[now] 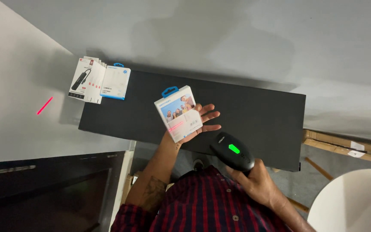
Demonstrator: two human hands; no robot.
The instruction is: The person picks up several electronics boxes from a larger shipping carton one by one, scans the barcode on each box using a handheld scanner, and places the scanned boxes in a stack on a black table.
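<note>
My left hand holds a small white retail box with a blue hang tab and a photo on its face, above a black table. A red laser line falls across the box's lower part. My right hand grips a black handheld barcode scanner with a lit green light, pointed at the box from the near right.
A stack of small white product boxes and a white box with a blue tab lie at the table's far left corner. A red laser streak shows on the white surface at left. Cardboard pieces and a round white table are at right.
</note>
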